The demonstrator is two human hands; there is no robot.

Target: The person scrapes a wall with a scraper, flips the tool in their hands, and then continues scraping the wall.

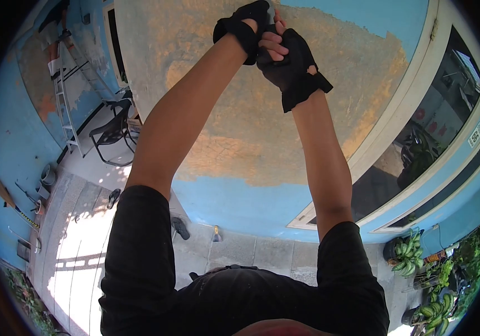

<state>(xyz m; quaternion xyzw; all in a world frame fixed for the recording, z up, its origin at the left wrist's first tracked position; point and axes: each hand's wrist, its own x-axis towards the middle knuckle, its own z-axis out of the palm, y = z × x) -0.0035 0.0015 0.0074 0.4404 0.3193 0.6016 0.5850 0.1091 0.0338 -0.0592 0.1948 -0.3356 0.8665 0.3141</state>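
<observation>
Both arms reach up to a wall [223, 151] with bare grey and orange patches between areas of blue paint. My left hand [251, 25], in a black fingerless glove, is at the top edge of the view, closed round something grey that is mostly hidden. Against it, my right hand [279, 50], gloved the same way, has its fingers curled and pressed together. What the right fingers hold, if anything, cannot be made out. A scraper [217, 235] with a yellow handle lies on the paving below the wall.
Another person [52, 39] stands on a ladder [64, 106] at the upper left. A black chair [111, 134] is near it. Sandals [180, 228] lie on the floor. On the right are a framed window [436, 123] and potted plants [408, 255].
</observation>
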